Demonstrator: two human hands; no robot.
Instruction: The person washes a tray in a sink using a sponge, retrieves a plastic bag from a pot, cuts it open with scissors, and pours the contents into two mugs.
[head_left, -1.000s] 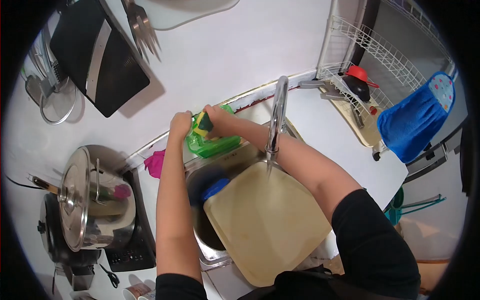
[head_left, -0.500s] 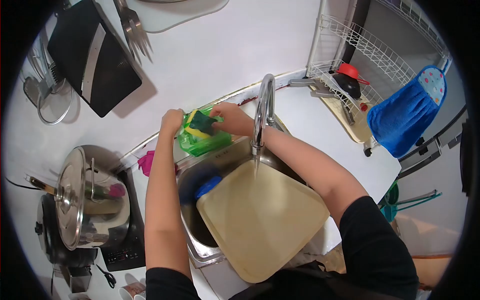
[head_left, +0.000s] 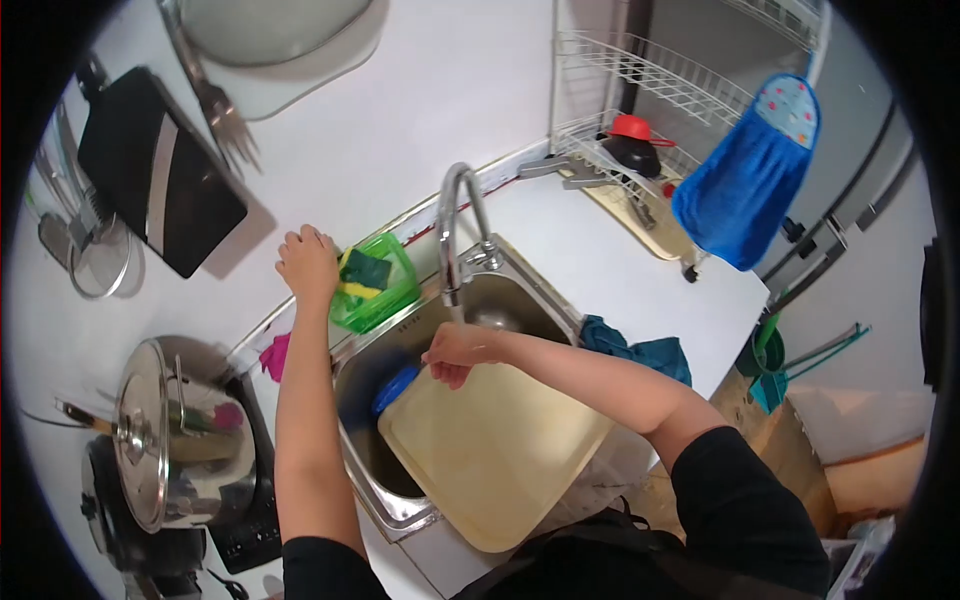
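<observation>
While under faucet [head_left: 448, 235], right hand [head_left: 463, 347] curled.

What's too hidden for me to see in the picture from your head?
All in the head view:
- Most of the bottom of the sink: the beige board covers it.
- What the blue thing is: partly under the board.
- Inside the big pot: its lid hides it.

Camera on my head.
Looks forward and down, near, over my left hand [head_left: 308, 265], right hand [head_left: 465, 350] and sink [head_left: 375, 458]; wall [head_left: 440, 100] ahead, rack [head_left: 665, 82] right.
</observation>
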